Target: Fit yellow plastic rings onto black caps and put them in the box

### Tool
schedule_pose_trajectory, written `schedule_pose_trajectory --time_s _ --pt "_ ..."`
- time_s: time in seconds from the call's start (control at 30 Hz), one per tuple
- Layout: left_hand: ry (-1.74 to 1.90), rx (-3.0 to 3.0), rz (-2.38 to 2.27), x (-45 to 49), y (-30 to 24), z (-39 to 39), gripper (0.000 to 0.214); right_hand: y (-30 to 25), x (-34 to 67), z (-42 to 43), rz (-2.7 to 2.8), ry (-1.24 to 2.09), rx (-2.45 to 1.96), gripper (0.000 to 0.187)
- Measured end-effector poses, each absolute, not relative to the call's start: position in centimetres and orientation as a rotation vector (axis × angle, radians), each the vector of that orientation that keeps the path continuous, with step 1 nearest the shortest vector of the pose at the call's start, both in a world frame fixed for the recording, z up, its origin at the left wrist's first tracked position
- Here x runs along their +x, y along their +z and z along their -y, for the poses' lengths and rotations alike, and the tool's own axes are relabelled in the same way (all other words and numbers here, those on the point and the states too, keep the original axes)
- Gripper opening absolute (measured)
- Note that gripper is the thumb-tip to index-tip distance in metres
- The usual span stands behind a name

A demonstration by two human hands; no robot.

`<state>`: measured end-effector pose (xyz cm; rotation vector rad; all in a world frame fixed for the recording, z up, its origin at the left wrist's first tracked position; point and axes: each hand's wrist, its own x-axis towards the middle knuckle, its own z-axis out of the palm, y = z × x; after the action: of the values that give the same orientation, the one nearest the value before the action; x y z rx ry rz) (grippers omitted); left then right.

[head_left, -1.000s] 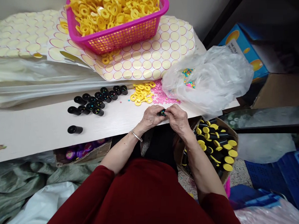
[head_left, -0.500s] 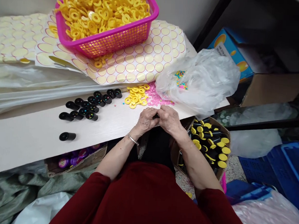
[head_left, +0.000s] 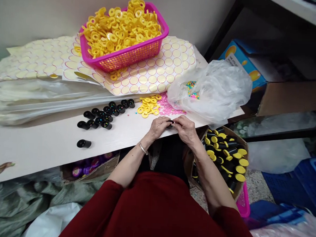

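Observation:
My left hand (head_left: 159, 127) and my right hand (head_left: 185, 128) meet at the table's front edge, both pinched on one small black tube (head_left: 170, 124) between them. Just beyond my fingers lie a heap of yellow rings (head_left: 148, 105) and a patch of pink discs (head_left: 169, 107). Several open black tubes (head_left: 105, 114) lie in a cluster to the left, with one lone black tube (head_left: 84, 143) nearer the edge. A pink basket (head_left: 129, 55) heaped with yellow rings stands at the back.
A clear plastic bag (head_left: 215, 89) with coloured beads lies at the table's right end. Sticker sheets (head_left: 155, 70) lie under the basket. A cardboard box (head_left: 226, 157) of yellow-capped black tubes stands on the floor by my right arm. Another box (head_left: 92, 164) sits under the table.
The view has tilted up and shifted. My hands stay together at the table edge, still working on the black tube.

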<state>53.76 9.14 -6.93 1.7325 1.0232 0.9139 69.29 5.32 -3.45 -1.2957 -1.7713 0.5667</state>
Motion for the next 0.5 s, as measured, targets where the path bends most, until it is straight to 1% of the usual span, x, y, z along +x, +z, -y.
schedule_pose_trajectory --time_s 0.1,0.2,0.27,0.37,0.5 --pt "0.914 1.751 -1.043 53.7 -7.0 -9.1 0.02 -2.3 71.1 -5.9 1.598 0.376 -1.374 0.012" --pt "0.928 1.775 -1.066 53.6 -7.4 -9.1 0.031 -1.3 74.1 -8.4 1.388 0.17 -1.556 0.015" --pt "0.934 1.808 -1.075 53.6 -7.6 -9.1 0.037 -1.1 75.9 -11.0 1.337 0.108 -1.717 0.016" --pt "0.943 1.861 -1.085 53.6 -7.7 -9.1 0.041 -1.0 77.4 -14.9 1.43 0.137 -1.978 0.018" --pt "0.931 1.914 -1.1 53.8 -7.7 -9.1 0.039 -1.1 76.8 -17.9 1.53 0.278 -2.267 0.019"
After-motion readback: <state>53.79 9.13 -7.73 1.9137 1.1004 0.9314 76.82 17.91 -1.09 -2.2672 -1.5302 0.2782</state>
